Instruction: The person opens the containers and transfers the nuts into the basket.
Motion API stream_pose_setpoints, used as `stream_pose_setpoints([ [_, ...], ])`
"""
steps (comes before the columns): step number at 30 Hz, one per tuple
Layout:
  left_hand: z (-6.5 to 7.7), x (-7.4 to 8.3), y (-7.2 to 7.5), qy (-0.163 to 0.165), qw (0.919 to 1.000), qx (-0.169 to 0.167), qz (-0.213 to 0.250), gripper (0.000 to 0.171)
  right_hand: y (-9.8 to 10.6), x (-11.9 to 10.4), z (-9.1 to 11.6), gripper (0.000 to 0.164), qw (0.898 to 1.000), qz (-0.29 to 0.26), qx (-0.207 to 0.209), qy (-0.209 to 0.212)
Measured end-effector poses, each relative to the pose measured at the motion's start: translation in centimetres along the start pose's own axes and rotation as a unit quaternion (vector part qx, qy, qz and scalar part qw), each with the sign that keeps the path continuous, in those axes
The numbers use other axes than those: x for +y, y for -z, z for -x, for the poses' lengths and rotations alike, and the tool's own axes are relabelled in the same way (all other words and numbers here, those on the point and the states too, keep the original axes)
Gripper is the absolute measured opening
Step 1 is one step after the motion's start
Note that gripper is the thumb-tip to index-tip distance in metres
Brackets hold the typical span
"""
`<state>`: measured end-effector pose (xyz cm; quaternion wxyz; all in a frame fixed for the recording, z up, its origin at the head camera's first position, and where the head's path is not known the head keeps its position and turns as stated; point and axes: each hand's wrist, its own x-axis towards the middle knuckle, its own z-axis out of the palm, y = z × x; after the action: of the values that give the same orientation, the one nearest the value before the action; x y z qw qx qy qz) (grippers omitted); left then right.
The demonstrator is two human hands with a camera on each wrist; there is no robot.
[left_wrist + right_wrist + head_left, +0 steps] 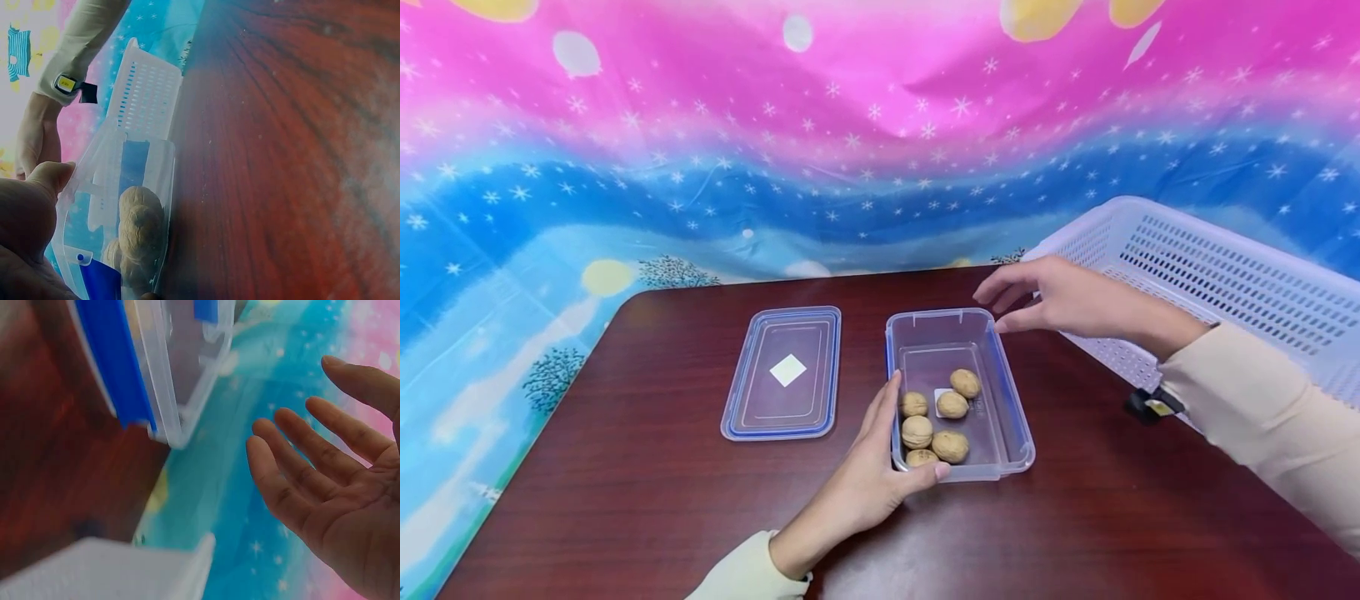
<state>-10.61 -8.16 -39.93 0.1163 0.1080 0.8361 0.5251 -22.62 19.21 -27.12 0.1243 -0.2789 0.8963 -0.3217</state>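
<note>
A clear plastic container point(1011, 392) with blue side clips stands on the table, with several walnuts point(951, 446) lying mostly at its near left. My left hand point(874, 471) holds the container's near left corner, thumb at the near rim and fingers along the left side. In the left wrist view, walnuts point(140, 225) show through the container's wall. By the far right corner, my right hand point(1045, 293) hovers, holding nothing. The right wrist view shows that hand point(337, 469) with its fingers spread and loosely bent, apart from the container point(165, 375).
Left of the container, a clear lid point(782, 375) with a blue seal and a white diamond label lies flat on the dark red table point(647, 467). A white perforated basket point(1225, 275) stands at the right, under the right forearm. A patterned cloth point(865, 150) hangs behind.
</note>
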Motion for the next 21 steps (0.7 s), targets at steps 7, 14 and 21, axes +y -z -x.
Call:
stream_pose_setpoints([
  [7,0.2,0.0,0.0,-0.001,1.0000,-0.004,0.009,0.117,-2.8,0.1,-0.4,0.035,0.998,-0.057,-0.010,0.036],
  [14,0.1,0.0,0.1,-0.003,1.0000,-0.004,0.004,0.117,-4.3,0.6,-1.1,0.032,0.995,-0.079,-0.006,0.057],
  [21,0.0,-0.1,0.2,-0.004,1.0000,-0.005,0.000,0.117,-5.7,1.0,-1.8,0.032,0.991,-0.107,-0.013,0.076],
])
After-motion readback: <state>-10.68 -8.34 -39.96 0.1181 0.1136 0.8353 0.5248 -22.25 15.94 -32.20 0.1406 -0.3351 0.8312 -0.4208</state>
